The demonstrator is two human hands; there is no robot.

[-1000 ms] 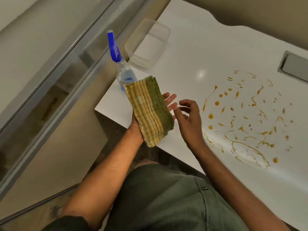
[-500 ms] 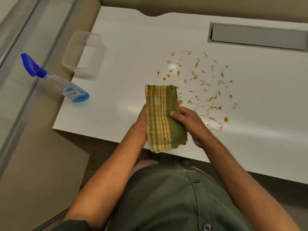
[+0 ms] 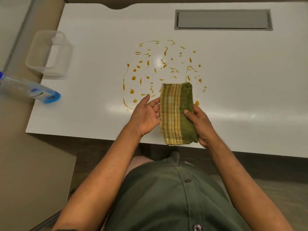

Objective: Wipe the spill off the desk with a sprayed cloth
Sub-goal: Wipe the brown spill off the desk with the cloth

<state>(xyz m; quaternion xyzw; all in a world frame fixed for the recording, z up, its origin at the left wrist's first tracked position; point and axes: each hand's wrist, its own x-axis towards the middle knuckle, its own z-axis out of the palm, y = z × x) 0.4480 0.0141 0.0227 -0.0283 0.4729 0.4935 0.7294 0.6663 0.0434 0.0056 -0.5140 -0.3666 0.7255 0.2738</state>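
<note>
A folded green and yellow striped cloth (image 3: pixel 176 114) is held above the near part of the white desk (image 3: pixel 93 100). My right hand (image 3: pixel 199 125) grips its right edge, thumb on top. My left hand (image 3: pixel 146 114) is open, palm up, its fingertips beside or just under the cloth's left edge. An orange-brown spill (image 3: pixel 160 70) of drops and streaks spreads over the desk beyond the cloth, which hides its near right part. A spray bottle (image 3: pixel 31 92) with a blue base stands at the desk's left edge; its blue nozzle is cut off by the frame.
A clear plastic container (image 3: pixel 48 54) sits at the desk's far left corner. A grey recessed cable tray (image 3: pixel 223 20) runs along the back right. A glass partition lies to the left, beyond the desk. My green shirt fills the foreground.
The cloth has passed from my left hand to my right hand and moved right, over the spill's near edge. My left hand has opened beside it. The view has swung toward the desk.
</note>
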